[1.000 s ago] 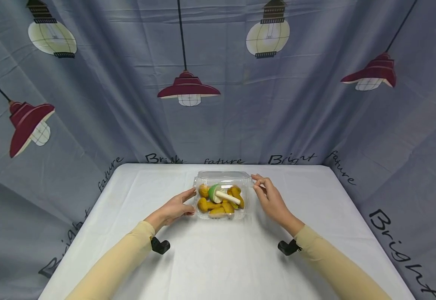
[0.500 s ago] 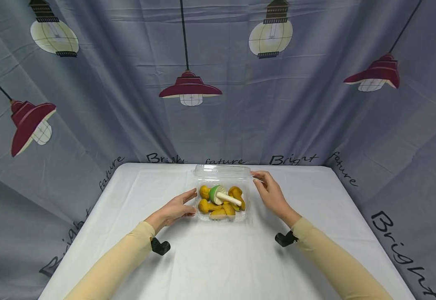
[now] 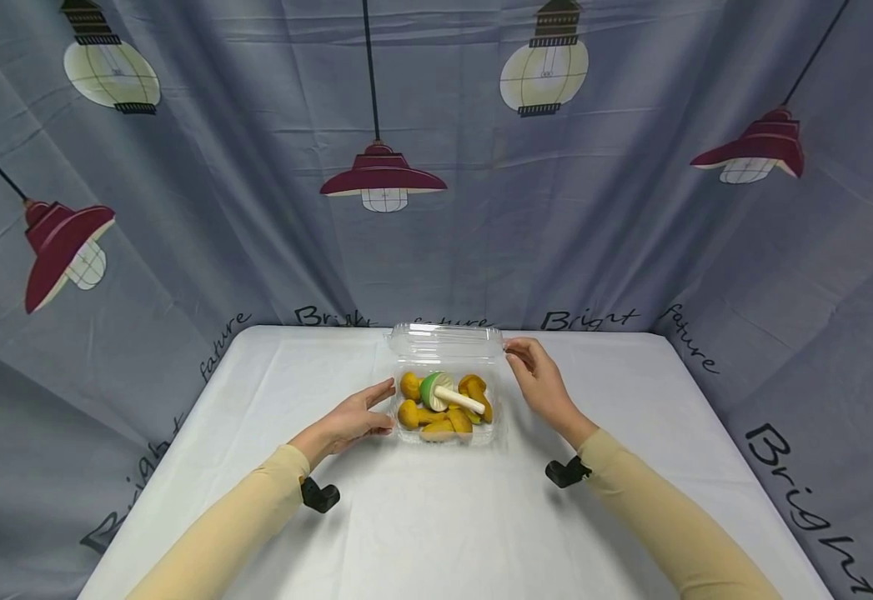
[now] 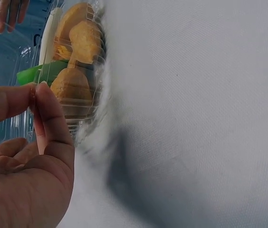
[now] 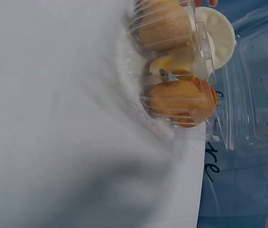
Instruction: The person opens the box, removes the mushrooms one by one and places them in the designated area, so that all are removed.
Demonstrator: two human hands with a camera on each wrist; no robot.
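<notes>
In the head view a clear plastic clamshell box (image 3: 498, 417) sits at the table's far middle, its hinged lid (image 3: 447, 343) raised at the back. Inside lie several yellow-brown mushrooms (image 3: 410, 414), and a green-capped mushroom (image 3: 436, 392) with a white stem rests on top. My left hand (image 3: 346, 423) is at the box's left side; in the left wrist view its thumb and index finger pinch the rim. At the lid's right edge is my right hand (image 3: 544, 387), thumb and index finger holding that edge. Its fingertips are only partly visible in the right wrist view.
A white cloth covers the table (image 3: 436, 525). Behind it and along both sides hangs a grey-blue curtain (image 3: 451, 250) printed with lamps and lettering. The table's back edge lies just behind the box.
The lid has swung up and back, away from the mushrooms. My right hand has moved slightly up and left with it. The left hand stays at the box's left side.
</notes>
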